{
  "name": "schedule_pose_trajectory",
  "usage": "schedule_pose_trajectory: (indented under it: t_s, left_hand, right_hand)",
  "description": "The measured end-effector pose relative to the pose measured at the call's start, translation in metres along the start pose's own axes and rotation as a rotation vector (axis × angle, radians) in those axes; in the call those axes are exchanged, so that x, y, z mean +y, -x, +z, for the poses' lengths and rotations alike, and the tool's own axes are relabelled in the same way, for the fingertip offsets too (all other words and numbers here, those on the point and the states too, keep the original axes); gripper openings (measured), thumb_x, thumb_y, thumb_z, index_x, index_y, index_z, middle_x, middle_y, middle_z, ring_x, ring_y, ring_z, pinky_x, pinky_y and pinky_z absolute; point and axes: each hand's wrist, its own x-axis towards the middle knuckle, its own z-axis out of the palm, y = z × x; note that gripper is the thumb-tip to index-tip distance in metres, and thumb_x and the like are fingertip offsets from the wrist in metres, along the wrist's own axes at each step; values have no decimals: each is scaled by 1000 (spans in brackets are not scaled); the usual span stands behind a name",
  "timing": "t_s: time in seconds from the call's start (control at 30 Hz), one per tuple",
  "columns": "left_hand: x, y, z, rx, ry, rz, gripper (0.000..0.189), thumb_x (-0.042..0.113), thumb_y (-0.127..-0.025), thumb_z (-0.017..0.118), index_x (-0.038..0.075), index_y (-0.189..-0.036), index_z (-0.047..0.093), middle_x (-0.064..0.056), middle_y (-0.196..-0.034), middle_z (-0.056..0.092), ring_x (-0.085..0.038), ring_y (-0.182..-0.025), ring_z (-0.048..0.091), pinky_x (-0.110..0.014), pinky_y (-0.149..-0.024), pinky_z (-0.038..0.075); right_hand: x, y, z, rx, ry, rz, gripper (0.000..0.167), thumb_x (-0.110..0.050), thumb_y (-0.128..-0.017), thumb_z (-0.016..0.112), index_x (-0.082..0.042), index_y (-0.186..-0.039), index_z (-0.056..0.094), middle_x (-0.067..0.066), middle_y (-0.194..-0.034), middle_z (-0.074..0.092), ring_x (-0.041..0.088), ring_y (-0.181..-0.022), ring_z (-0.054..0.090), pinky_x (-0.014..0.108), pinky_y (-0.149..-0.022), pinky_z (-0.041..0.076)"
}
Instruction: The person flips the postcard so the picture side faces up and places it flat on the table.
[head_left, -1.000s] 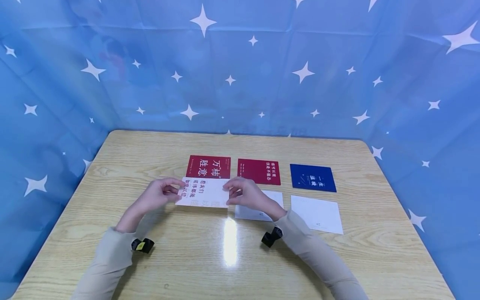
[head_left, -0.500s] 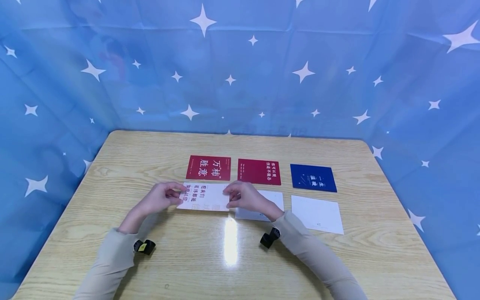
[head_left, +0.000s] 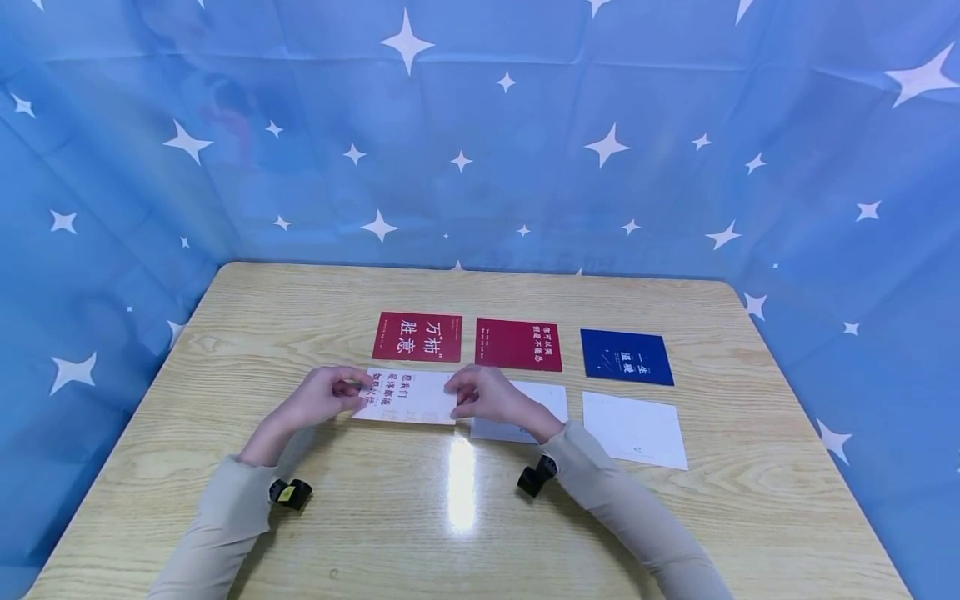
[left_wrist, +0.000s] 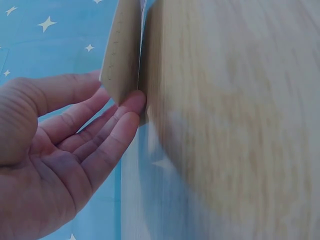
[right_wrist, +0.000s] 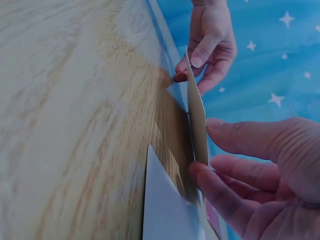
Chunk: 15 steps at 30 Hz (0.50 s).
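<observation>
Head view: we find the lettered white card (head_left: pixel 420 400) low over the tabletop (head_left: pixel 360 525), just in front of the left-hand red card (head_left: pixel 417 337). Left hand (head_left: pixel 318 393) pinches one end, right hand (head_left: pixel 495 398) the other. A second red card (head_left: pixel 517 343) and a blue card (head_left: pixel 627 357) lie farther right in the back row; in the front row a near-blank white card (head_left: pixel 551 398) is partly covered from sight by the right hand, with another near-blank card (head_left: pixel 633 429) beyond it. We judge the step as steadying the held card, so both ends want equal height and its far edge kept parallel to the red one. Left wrist view: a narrow grip, thumb on the upper side, fingers between card and tabletop; whether the card's edge touches the wood, we cannot tell. A light pinch should serve here, since squeezing inward could bow the stock. Right wrist view: matching pinch, the fingertips again on the tabletop side, a resting white card close by. We would keep that end apart from its neighbour and, if letting go, slip the lower fingers out gently, lest the card skid.
</observation>
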Motion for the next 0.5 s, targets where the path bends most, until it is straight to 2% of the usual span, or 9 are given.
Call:
schedule_pose_trajectory:
  t_s: [0.17,0.27,0.37,0.5]
  left_hand:
    - [1,0,0,-8,-1,-21,26,-1,-80,68,-7,-105,64,-21,-100,64,-15,-68,58,-22,-54,46]
    - [1,0,1,-15,-5,-58,25,1,-81,68,-6,-105,65,-18,-98,65,-11,-58,51,-21,-49,41]
    - [1,-1,1,-19,-15,-84,26,1,-81,67,-6,-106,65,-18,-99,65,-10,-53,47,-20,-46,39]
    - [0,-2,1,-9,-40,-83,26,1,-81,67,-7,-106,65,-21,-104,64,-11,-52,47,-21,-45,38]
  right_hand:
    - [0,-2,1,-3,20,3,30,0,-76,75,6,-104,66,14,-99,62,14,-77,62,17,-72,51]
    - [1,-2,0,-12,48,-30,31,-1,-75,76,7,-103,66,16,-98,63,16,-76,62,17,-71,51]
    - [1,-2,0,-25,69,-61,32,-2,-74,77,8,-102,65,17,-96,63,17,-76,63,17,-71,51]
    - [1,-2,1,-50,72,-61,32,-2,-75,76,9,-103,64,17,-93,62,14,-73,62,18,-71,51]
